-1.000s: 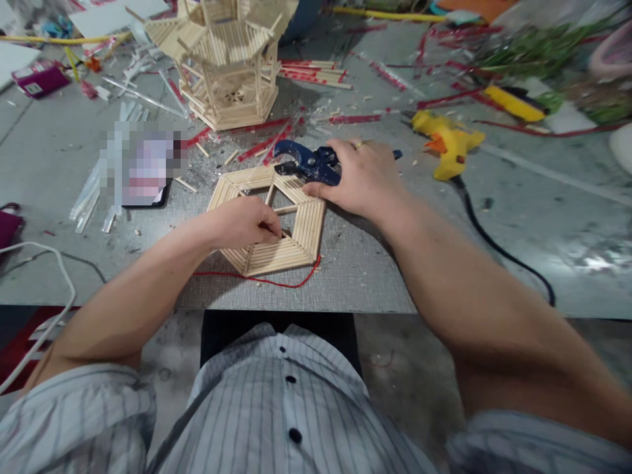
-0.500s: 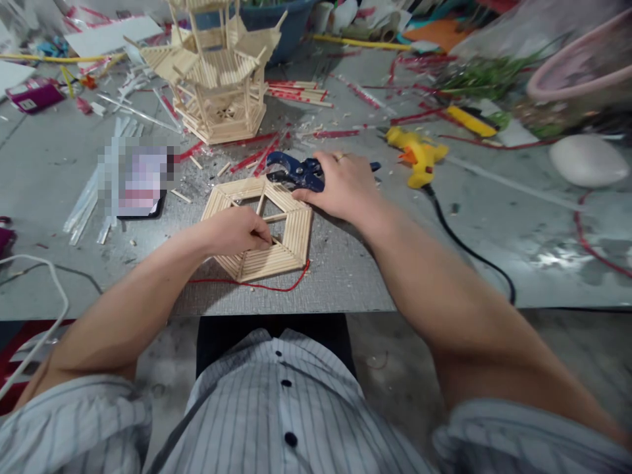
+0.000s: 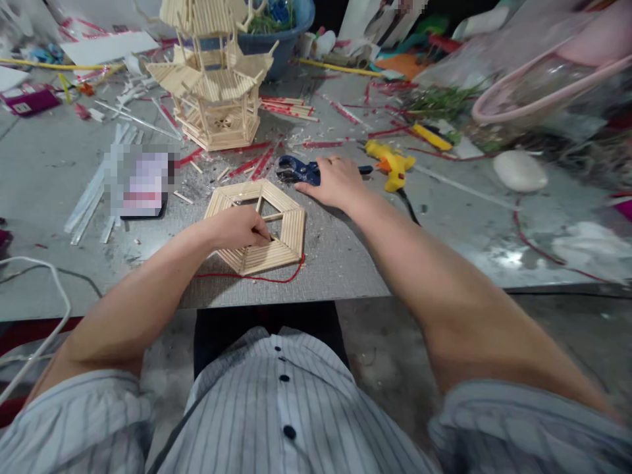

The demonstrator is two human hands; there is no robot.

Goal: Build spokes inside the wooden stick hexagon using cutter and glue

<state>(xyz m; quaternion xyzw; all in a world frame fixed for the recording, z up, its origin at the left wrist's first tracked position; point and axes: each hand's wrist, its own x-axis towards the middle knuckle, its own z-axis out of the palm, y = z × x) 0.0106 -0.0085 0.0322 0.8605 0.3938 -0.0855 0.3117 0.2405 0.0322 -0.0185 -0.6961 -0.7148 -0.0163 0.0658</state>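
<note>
A flat hexagonal stick frame [image 3: 292,227] of pale wooden sticks, with thin spokes across its open middle, lies near the table's front edge. Over its left part is my left hand [image 3: 237,228], fingers pinched together at the inner edge of the near side; the fingertips partly hide what they grip. My right hand [image 3: 340,179] lies over a dark blue hand cutter [image 3: 299,171] on the table behind and right of the frame. Its fingers wrap the handles, and the hooked jaws point left. A red cord [image 3: 276,280] curves along the frame's near side.
A tiered stick pagoda [image 3: 217,99] stands at the back left. A phone [image 3: 143,184] and clear glue sticks [image 3: 91,197] lie left. To the right are a yellow glue gun [image 3: 390,163], a yellow utility knife [image 3: 432,137] and a white oval object [image 3: 520,171]. Red scraps litter the table.
My right hand and the cutter have shifted slightly away from the hexagonal frame, leaving a gap beside it. My left hand stays pinched at the same spot. The camera view has turned slightly right.
</note>
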